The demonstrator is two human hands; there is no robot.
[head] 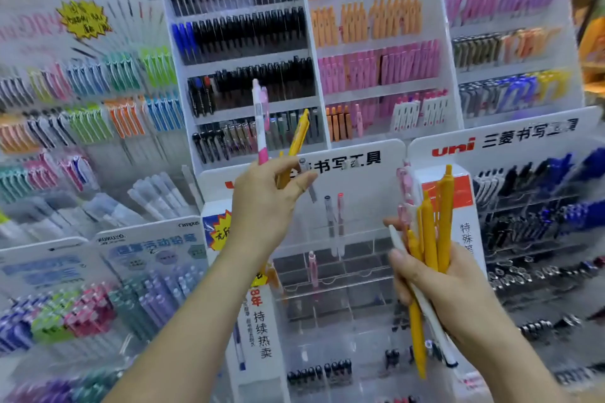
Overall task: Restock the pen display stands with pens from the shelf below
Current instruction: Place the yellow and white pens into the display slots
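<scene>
The left hand (266, 196) is raised in front of the displays, its fingers curled round two pens: a pink-and-white pen (260, 123) held nearly upright and a yellow pen (298, 137) tilted to the right. A bundle of pens (432, 239) is gripped in the right hand (442, 285), lower and to the right. Mustard-yellow barrels make up most of it, pale pink ones are seen at its left edge, and a white pen (437, 330) slants down across the palm. Behind and between the hands a clear acrylic stand (340, 291) is seen, with only a few pens in it: a pink pen (313, 268) low down, and a grey pen (329, 216) just beside another pink one higher up. To the right, a uni stand (453, 146) is filled with blue and black pens (540, 206)
</scene>
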